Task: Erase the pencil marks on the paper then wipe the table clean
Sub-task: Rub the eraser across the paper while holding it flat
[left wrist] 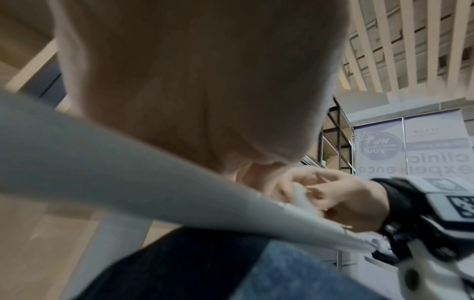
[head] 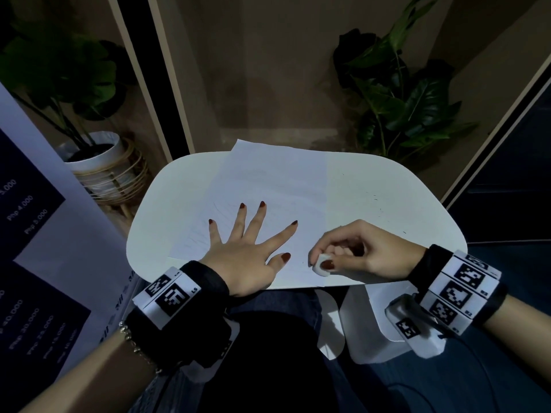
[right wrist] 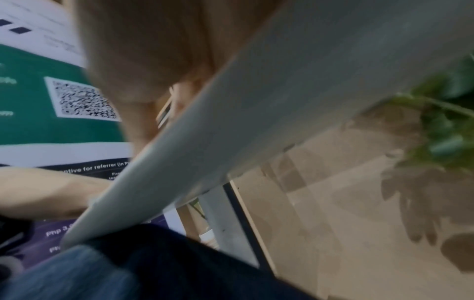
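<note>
Left hand: flat on the paper, palm down, fingers straight and spread wide, gripping nothing.
Right hand: fingers curled, thumb and fingertips pinching the eraser; lies at the near right corner of the paper, close to the near table edge.
Eraser: small, white, rounded block; held between thumb and fingers of the right hand, lower end down on the paper or just above it, contact not clear.
Paper: white sheet, lying flat on the left and middle part of the table, a little turned; far corner goes over the far table edge. Faint pencil lines visible near the left hand's little finger.
Table: white top with rounded corners; small dark crumbs scattered on the bare right part.
Both hands: apart, the left thumb near the eraser, not touching.
Wrist views: blurred; mostly palm and table edge from below.
</note>
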Tool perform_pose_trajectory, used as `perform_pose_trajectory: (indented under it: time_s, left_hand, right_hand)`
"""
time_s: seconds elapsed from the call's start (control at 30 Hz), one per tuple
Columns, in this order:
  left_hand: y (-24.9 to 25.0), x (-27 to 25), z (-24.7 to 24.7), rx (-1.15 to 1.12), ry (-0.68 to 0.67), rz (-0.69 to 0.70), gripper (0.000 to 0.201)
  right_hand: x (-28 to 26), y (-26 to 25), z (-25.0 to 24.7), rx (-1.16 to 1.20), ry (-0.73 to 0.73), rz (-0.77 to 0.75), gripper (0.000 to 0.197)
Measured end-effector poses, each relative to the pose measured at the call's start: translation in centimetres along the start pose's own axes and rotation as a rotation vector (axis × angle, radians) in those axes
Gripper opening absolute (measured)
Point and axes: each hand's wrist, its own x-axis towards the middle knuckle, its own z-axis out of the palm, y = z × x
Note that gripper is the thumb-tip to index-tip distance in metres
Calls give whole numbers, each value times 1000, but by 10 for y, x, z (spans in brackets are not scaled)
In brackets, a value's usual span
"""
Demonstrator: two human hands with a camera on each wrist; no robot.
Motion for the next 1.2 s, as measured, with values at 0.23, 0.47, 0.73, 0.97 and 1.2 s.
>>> perform_pose_trajectory:
  time_s: [0.23, 0.47, 0.73, 0.97, 1.2]
  left_hand:
    - [1, -1, -2, -4, -5, -5, 52]
    - [0, -1, -2, -9, -8, -1, 52]
    - [1, 0, -3, 7, -9, -8, 52]
    - [0, 0, -1, 6, -5, -9, 52]
    - [3, -1, 2, 2, 24, -21, 51]
  right_hand:
    - [1, 3, -2, 8, 34, 1, 11]
    - [3, 8, 1, 74, 181, -18, 13]
    - [3, 9, 1, 115, 271, -7, 10]
    - [1, 6, -5, 122, 231, 21, 12]
    - [3, 0, 1, 113, 234, 34, 8]
